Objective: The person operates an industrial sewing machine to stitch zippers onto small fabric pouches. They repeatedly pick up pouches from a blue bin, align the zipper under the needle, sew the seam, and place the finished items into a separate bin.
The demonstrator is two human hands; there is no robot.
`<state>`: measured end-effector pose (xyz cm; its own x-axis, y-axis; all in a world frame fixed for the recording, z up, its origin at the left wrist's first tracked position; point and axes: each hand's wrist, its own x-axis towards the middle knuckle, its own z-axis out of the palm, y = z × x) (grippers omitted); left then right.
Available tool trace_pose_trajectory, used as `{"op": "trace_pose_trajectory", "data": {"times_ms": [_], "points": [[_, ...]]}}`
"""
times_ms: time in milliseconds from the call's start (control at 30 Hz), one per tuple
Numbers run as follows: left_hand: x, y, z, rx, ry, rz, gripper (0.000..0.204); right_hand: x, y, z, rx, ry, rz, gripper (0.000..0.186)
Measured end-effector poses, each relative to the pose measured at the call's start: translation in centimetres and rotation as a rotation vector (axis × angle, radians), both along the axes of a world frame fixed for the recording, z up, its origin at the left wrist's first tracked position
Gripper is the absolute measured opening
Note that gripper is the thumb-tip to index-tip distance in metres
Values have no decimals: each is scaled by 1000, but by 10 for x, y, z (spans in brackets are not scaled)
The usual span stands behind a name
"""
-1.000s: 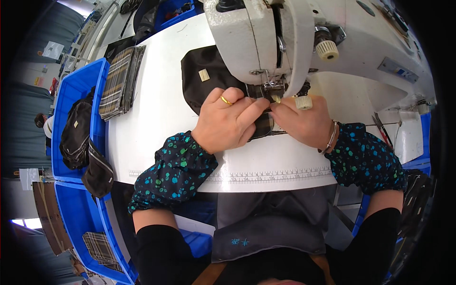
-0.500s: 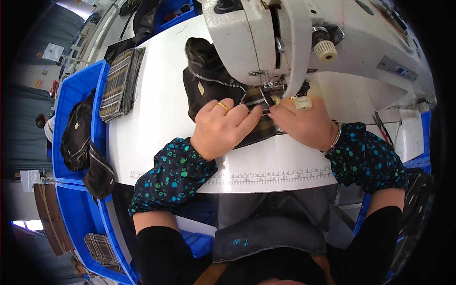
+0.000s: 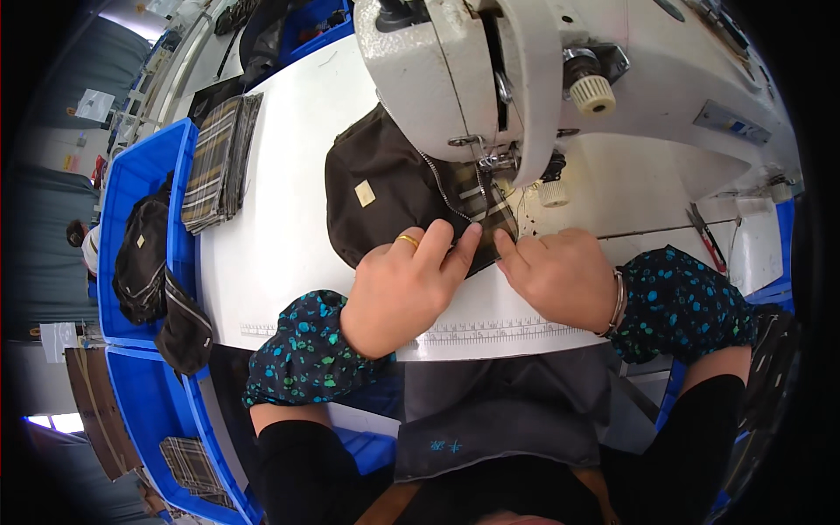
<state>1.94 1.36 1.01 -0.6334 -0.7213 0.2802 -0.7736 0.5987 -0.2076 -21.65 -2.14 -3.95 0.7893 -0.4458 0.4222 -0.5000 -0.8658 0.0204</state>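
A dark brown pouch piece (image 3: 376, 166) with a metal zipper, a small pale label and a plaid panel (image 3: 499, 219) lies under the head of a white sewing machine (image 3: 455, 79). At its near edge, just short of the presser foot (image 3: 497, 163), my left hand (image 3: 404, 284) is closed, thumb and forefinger pinching the cloth by the zipper end. My right hand (image 3: 560, 273) is closed too, its fingertips gripping the right corner of the plaid panel. The two sets of fingertips are a small gap apart. Part of the zipper's far end is hidden by the machine head.
On the left stand a blue bin (image 3: 144, 232) of dark pouches and a lower blue bin (image 3: 157, 394) with plaid pieces. A stack of plaid cloth (image 3: 220, 162) lies beside the upper bin. Red-handled scissors (image 3: 707, 238) rest at the right; a ruler strip (image 3: 490, 333) runs along the front edge.
Both hands have come toward me, away from the presser foot, and the pouch's near edge has come with them. The dark cloth now lies flatter, its far folded part lowered.
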Motion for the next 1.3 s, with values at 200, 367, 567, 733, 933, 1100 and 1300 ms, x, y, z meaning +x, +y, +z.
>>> {"op": "trace_pose_trajectory", "data": {"times_ms": [200,367,567,733,933,1100,1300], "points": [[-9,-2,-3,-97,72,-81,47,13,1,-6,190,-11,64,20],[-12,-9,-10,-21,29,-165,41,14,0,-10,183,-71,155,10],[-9,-9,-7,75,31,-88,43,9,6,-4,11,-64,70,9],[-14,-4,-16,15,58,-55,42,8,5,-8,85,-82,45,9],[-18,-10,-19,53,175,-66,38,10,4,-6,187,-67,64,7],[-17,-9,-18,115,179,-29,35,11,3,-9,212,-99,71,8],[-18,-10,-17,149,166,-31,31,10,1,-7,240,-88,68,8]]}}
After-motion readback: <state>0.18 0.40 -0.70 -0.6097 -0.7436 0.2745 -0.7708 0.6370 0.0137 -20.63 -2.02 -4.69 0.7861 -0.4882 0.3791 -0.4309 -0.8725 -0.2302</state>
